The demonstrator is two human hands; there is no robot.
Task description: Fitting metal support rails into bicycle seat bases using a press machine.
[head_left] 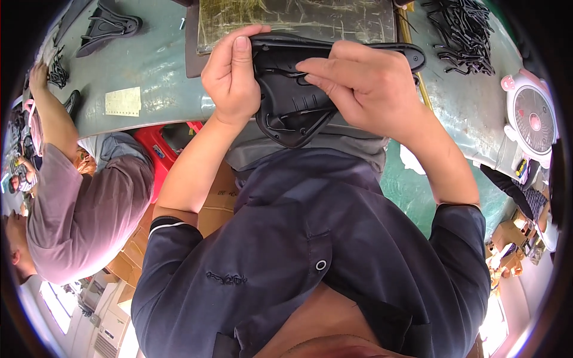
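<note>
A black bicycle saddle (277,110) is held underside up above the near table edge, its wide end to the left and its narrow nose to the right. My left hand (234,77) is closed round the wide end, thumb on top. Over the middle of the underside, my right hand (370,83) pinches a thin black bent rod (289,73) between thumb and fingers. Part of that rod and the saddle's middle are hidden behind the right hand. Another black strip (301,113) crosses the lower part of the saddle.
Behind the saddle lies a scuffed, film-covered board (298,21) on the green table (173,83). Many black bent rods (462,36) are piled at the right, near a pink and white fan (531,113). Another saddle (110,27) lies far left; a co-worker (89,203) sits at left beside a red stool (156,158).
</note>
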